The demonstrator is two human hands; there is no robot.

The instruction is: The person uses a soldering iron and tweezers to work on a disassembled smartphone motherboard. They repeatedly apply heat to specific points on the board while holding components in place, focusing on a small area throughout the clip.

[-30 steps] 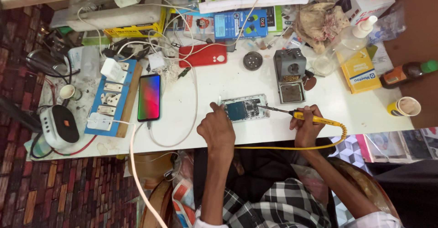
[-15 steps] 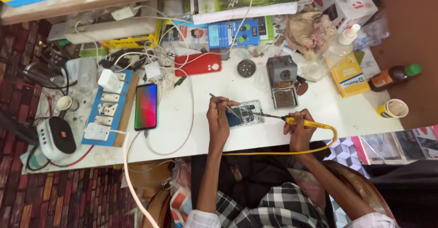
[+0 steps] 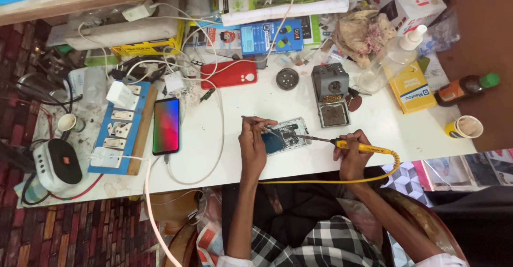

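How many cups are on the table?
2: a yellow cup sits at the table's far right edge, a small white cup sits at the left. Others may hide in the clutter.

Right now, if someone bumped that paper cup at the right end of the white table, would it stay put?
Probably not. The paper cup looks thin-walled and light, so a nudge would likely slide or tip it. It stands close to the edge of the white table, so it might fall off. Squeezed hard, its wall would probably buckle. Whether it holds liquid is unclear.

Our left hand pinches with curled fingers; our right hand stays beside it, fisted, forearms bare.
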